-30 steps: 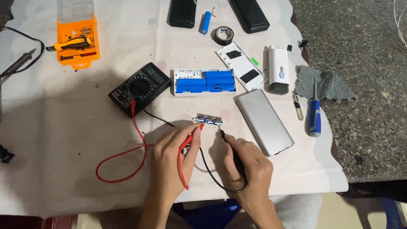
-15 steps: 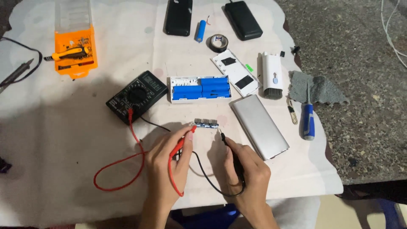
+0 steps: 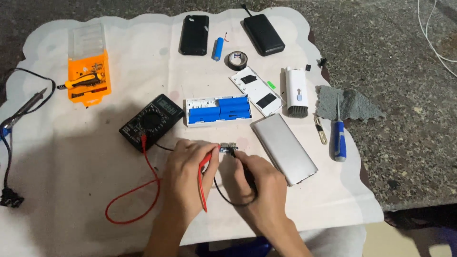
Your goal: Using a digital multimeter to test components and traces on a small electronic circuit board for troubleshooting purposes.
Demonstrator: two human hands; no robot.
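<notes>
The left hand (image 3: 188, 173) pinches a red probe (image 3: 203, 177), wired to the black multimeter (image 3: 151, 122) at far left. Both probes' tips meet a small circuit board (image 3: 227, 148) on the tabletop (image 3: 71, 157). The right hand (image 3: 263, 188) grips a black probe (image 3: 246, 171).

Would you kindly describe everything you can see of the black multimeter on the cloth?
The black multimeter is a flat, rectangular, plastic-looking box lying face up and turned at an angle on the white cloth, left of the white tray of blue cells. A pale display sits at its upper right end, with a round dial in the middle. A red lead and a black lead run from its lower end toward the hands. No hand touches its body.
</notes>
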